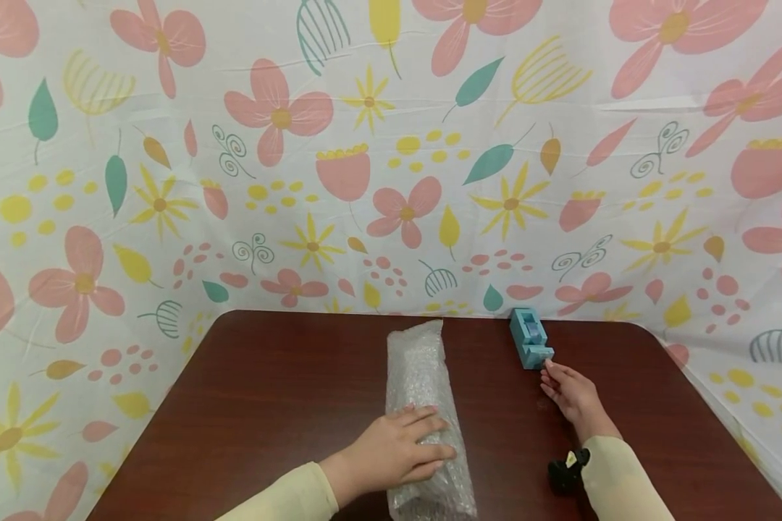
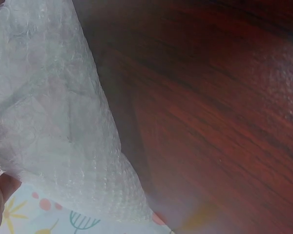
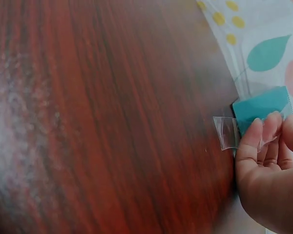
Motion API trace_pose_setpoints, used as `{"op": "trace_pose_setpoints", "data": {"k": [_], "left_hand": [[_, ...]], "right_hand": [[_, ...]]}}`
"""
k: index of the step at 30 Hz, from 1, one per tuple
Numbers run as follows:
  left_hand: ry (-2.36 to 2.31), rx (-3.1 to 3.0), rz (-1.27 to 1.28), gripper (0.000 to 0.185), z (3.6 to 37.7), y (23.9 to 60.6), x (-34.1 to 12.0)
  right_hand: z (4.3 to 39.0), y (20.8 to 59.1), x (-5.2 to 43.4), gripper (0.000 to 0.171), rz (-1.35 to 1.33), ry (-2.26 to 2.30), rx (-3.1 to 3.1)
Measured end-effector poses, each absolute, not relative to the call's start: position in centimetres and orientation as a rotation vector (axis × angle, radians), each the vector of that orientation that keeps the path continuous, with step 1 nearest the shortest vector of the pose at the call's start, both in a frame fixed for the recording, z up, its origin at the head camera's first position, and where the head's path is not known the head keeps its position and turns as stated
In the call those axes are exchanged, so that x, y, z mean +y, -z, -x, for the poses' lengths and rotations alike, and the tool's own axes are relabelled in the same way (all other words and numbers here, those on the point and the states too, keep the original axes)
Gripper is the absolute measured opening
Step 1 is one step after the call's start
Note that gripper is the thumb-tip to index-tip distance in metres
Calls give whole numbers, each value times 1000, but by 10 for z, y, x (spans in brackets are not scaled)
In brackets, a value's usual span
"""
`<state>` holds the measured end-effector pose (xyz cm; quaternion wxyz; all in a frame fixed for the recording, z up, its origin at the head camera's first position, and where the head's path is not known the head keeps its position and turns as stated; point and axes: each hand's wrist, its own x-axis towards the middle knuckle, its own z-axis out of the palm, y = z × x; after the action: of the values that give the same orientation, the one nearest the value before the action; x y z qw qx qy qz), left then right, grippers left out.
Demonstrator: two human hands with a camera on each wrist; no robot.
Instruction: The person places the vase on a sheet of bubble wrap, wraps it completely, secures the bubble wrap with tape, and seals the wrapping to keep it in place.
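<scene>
A long bundle wrapped in bubble wrap (image 1: 420, 405) lies lengthwise in the middle of the dark wooden table (image 1: 267, 391). My left hand (image 1: 404, 449) rests flat on its near half with fingers straight; the left wrist view shows the bubble wrap (image 2: 53, 122) close up. A blue tape dispenser (image 1: 530, 337) stands at the back of the table. My right hand (image 1: 563, 387) is at its front end, and in the right wrist view its fingers (image 3: 261, 139) pinch a strip of clear tape (image 3: 228, 132) beside the tape dispenser (image 3: 261, 107).
A flowered cloth (image 1: 391, 159) hangs behind and around the table. A small black device (image 1: 567, 470) is strapped at my right wrist. Bare wood shows left of the bundle and between bundle and dispenser.
</scene>
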<state>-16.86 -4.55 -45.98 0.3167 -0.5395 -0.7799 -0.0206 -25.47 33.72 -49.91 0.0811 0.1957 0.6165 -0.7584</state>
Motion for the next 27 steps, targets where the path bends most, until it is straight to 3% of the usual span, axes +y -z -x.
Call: {"op": "trace_pose_setpoints", "data": {"k": [27], "left_hand": [[118, -2071, 1421, 27, 170, 465, -44]], "right_hand": [[262, 498, 334, 35, -611, 2289, 1794]]}}
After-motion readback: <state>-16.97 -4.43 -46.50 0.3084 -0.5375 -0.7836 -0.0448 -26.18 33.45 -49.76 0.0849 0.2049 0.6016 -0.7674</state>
